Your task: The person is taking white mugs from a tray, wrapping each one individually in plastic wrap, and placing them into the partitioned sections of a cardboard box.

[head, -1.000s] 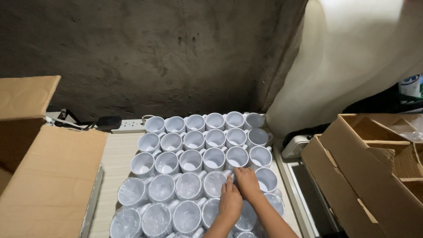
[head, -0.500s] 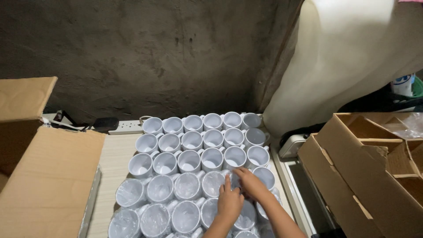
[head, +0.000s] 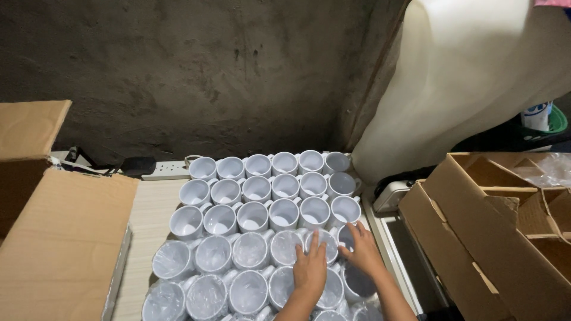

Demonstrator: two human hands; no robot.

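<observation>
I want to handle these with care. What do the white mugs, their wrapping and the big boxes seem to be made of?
White mugs: probably glazed ceramic; smooth, glossy, thick rims.
Wrapping on the near rows, under both hands: thin clear plastic film, crinkled and shiny.
Boxes: brown corrugated cardboard, matte, with folded flaps.

Hands: two, bare, both palm down, entering from the lower edge on bare forearms.
Left hand point(head: 310, 266): flat, fingers point(head: 314, 242) straight and close together, pointing away from the body, thumb lying alongside.
Right hand point(head: 362, 252): just beside the left and slightly further forward, fingers spread and lightly curled, angled toward the left, wrist bent inward.
</observation>
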